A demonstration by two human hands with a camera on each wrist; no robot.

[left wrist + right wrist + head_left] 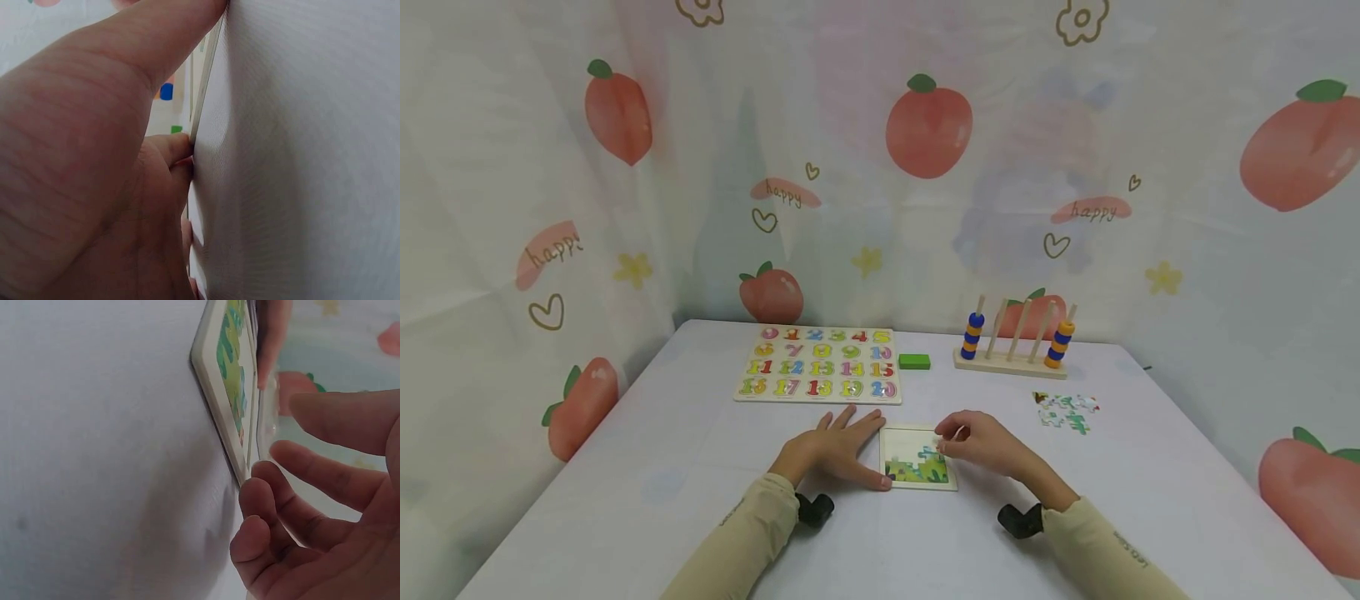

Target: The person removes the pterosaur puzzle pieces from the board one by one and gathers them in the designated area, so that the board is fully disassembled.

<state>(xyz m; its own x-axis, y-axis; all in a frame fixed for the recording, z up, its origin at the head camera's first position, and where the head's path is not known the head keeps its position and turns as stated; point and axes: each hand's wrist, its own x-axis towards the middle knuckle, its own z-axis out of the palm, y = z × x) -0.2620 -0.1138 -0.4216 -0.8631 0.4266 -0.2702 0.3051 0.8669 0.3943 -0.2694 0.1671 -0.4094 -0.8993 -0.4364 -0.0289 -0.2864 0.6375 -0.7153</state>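
Observation:
A small square jigsaw puzzle board [917, 488] with a pale rim lies in front of me; green picture pieces fill its lower part and right side, while the upper left shows bare backing. My left hand [842, 450] lies flat with spread fingers along its left edge, thumb at the near corner and index finger at the far one. Over the right rim hovers my right hand [981, 444], its fingers loosely bent. In the right wrist view, thumb and index finger of that hand [325, 500] stand apart with nothing between them, fingertips right by the board's corner.
Loose puzzle pieces [1063, 412] lie to the right. Behind the board are a wooden number board [820, 402], a green block [914, 362] and a peg stand [1011, 364] with blue and orange beads. A printed curtain [850, 108] hangs beyond the white table [647, 500].

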